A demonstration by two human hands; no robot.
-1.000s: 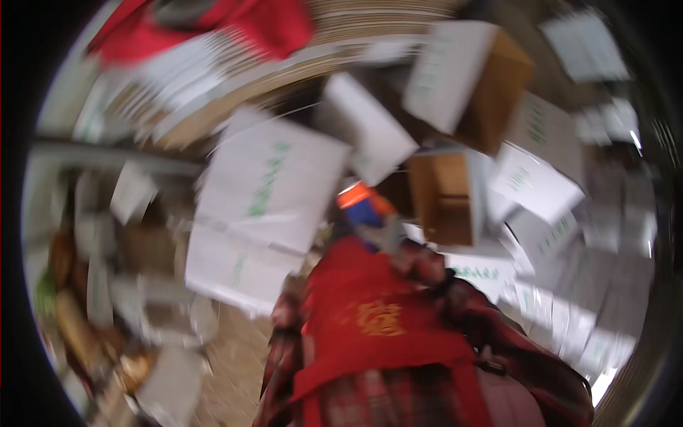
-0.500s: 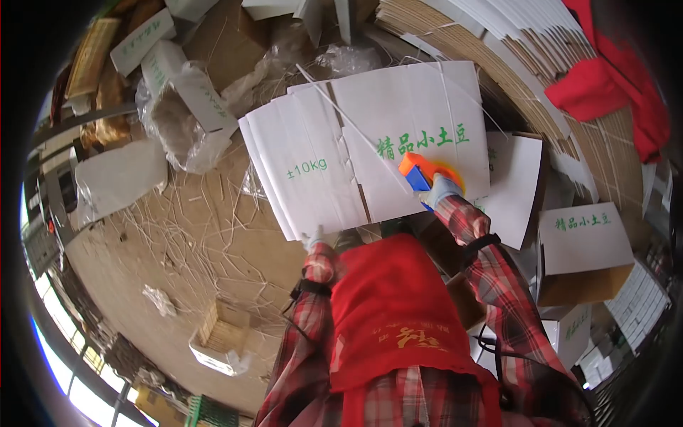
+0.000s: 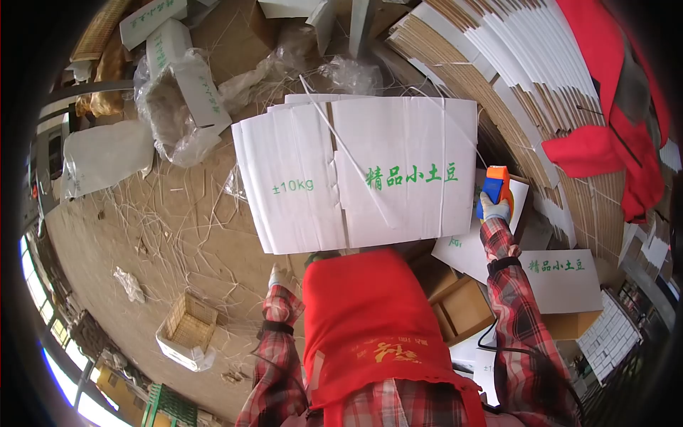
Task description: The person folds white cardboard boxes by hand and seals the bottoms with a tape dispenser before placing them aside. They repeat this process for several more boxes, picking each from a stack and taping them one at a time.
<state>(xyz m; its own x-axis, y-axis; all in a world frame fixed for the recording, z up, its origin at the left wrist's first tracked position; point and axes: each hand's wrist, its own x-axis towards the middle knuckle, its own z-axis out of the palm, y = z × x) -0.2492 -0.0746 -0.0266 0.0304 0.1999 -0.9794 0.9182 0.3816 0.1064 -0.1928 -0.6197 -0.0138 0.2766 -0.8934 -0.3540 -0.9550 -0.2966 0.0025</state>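
Note:
A stack of flattened white cartons [image 3: 398, 142] with green print lies in front of me, thin straps running over it. My right hand [image 3: 496, 208], in a pale glove, is closed around an orange and blue handheld tool [image 3: 492, 186], just right of the stack. Below the stack's lower left corner is my left hand [image 3: 276, 276], also gloved. It touches no carton, and whether its fingers are apart is too small to tell.
Folded cartons [image 3: 519, 85] stand in a long row at upper right, a red garment [image 3: 590, 153] over them. An open carton [image 3: 558, 281] sits at right. Loose straps litter the floor [image 3: 171, 249] near a small basket [image 3: 188, 327]. Plastic-wrapped boxes [image 3: 171, 107] are upper left.
My right hand has moved right with the tool, off the stack's printed face. My left hand has moved down and left, away from the stack's lower edge. The view has shifted.

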